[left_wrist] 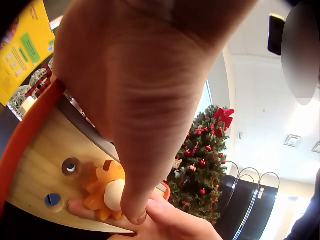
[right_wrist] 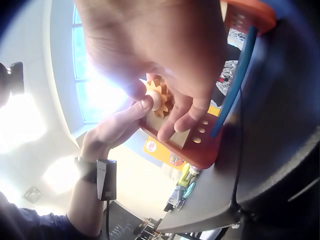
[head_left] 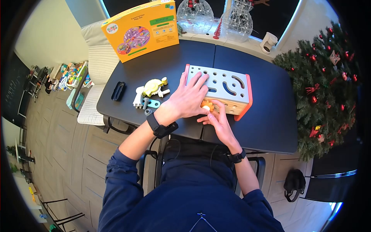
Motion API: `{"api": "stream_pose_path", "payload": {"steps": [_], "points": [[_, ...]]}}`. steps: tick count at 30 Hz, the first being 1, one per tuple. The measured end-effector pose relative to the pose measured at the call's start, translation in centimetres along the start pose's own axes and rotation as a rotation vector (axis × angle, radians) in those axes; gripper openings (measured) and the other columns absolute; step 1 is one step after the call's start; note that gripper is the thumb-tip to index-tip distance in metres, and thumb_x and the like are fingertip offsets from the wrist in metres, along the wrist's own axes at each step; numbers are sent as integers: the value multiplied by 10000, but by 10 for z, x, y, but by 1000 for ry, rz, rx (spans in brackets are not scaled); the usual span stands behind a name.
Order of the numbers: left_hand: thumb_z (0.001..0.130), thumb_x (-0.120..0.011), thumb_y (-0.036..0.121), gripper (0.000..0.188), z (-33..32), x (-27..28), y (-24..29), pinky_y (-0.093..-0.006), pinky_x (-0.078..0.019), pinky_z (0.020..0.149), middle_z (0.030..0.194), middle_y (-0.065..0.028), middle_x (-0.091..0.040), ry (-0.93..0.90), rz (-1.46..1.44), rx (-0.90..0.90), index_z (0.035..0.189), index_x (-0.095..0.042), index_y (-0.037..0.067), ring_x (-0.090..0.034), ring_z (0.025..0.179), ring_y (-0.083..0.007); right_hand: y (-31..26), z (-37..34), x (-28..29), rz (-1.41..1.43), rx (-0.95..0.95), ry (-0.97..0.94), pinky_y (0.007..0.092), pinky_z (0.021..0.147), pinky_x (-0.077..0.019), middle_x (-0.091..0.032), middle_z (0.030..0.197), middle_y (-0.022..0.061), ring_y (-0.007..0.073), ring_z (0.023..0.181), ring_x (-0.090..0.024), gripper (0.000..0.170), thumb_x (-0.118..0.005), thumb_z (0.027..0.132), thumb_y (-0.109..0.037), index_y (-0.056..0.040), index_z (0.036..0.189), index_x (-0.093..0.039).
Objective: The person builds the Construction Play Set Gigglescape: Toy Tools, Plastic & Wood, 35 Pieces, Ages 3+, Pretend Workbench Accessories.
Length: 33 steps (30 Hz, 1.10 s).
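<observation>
A wooden toy workbench box with a grey perforated top and red end panels stands on the dark table. An orange toothed gear with a round cream peg head at its centre sits against the box's wooden side. My left hand lies over the top with its fingers spread, while its thumb presses the peg head. From the near side, my right hand holds the gear between thumb and finger. The peg's shaft is hidden behind the gear.
Left of the box lie a yellow toy piece, a teal strip with holes, a grey bolt and a nut. A black tray is farther left. Behind stands a yellow carton; a decorated tree is at right.
</observation>
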<state>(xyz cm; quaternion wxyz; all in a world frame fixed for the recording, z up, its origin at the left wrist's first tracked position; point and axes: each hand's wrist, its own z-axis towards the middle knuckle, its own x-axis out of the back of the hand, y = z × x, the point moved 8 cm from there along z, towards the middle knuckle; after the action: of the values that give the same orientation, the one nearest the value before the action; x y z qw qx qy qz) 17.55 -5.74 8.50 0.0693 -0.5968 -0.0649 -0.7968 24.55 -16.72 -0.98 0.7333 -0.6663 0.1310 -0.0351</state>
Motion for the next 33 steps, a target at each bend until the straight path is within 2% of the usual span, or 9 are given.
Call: {"api": "stream_pose_path", "payload": {"steps": [5, 13, 16, 22, 25, 29, 33], "points": [[857, -801, 566, 733, -2, -2, -1, -709, -224, 1251, 1654, -228, -394, 19, -26, 5, 1223, -586, -31, -307, 1586, -434, 3, -5, 2, -48, 31, 42, 351, 974, -534, -572, 1458, 221, 241, 1148, -721, 525, -468, 1151, -130, -103, 1609, -213], [822, -833, 607, 773, -2, 0, -2, -700, -239, 1246, 1650, -212, -406, 33, -32, 3, 1230, -599, -6, -321, 1584, -409, 12, -11, 8, -94, 8, 100, 345, 940, -546, -599, 1397, 223, 218, 1081, -732, 513, -473, 1145, -114, -76, 1595, -230], [821, -841, 576, 793, -2, 2, -1, -721, -251, 1231, 1632, -209, -421, 25, -38, 6, 1297, -614, -17, -329, 1577, -417, 11, -13, 9, -116, 1, 107, 342, 929, -548, -615, 1369, 213, 216, 1069, -735, 513, -473, 1144, -110, -69, 1596, -233], [800, -868, 518, 763, -1, 2, -1, -717, -266, 1229, 1621, -191, -439, 16, -43, 15, 1302, -625, -2, -339, 1576, -405, 11, -13, 9, -132, 3, 105, 340, 925, -547, -626, 1360, 193, 210, 1059, -736, 536, -484, 1142, -111, -69, 1608, -223], [807, -861, 522, 702, -1, 3, -1, -698, -272, 1235, 1634, -180, -436, 38, -21, 3, 1231, -624, 16, -343, 1574, -398, 11, -14, 9, -129, 8, 103, 340, 926, -546, -626, 1365, 189, 208, 1059, -735, 544, -487, 1142, -112, -71, 1612, -217], [808, -864, 501, 681, -1, 1, -2, -692, -279, 1237, 1631, -175, -444, 27, -20, 7, 1238, -632, 27, -346, 1577, -393, 10, -14, 8, -135, 5, 97, 339, 926, -545, -626, 1371, 185, 209, 1056, -735, 559, -489, 1139, -105, -72, 1620, -206], [843, -852, 461, 645, -1, 2, -2, -680, -266, 1253, 1654, -181, -426, 32, -56, 27, 1269, -629, 32, -340, 1585, -391, 7, -16, 9, -137, -6, 109, 340, 914, -549, -625, 1340, 192, 212, 1034, -730, 492, -490, 1134, -97, -65, 1557, -240]]}}
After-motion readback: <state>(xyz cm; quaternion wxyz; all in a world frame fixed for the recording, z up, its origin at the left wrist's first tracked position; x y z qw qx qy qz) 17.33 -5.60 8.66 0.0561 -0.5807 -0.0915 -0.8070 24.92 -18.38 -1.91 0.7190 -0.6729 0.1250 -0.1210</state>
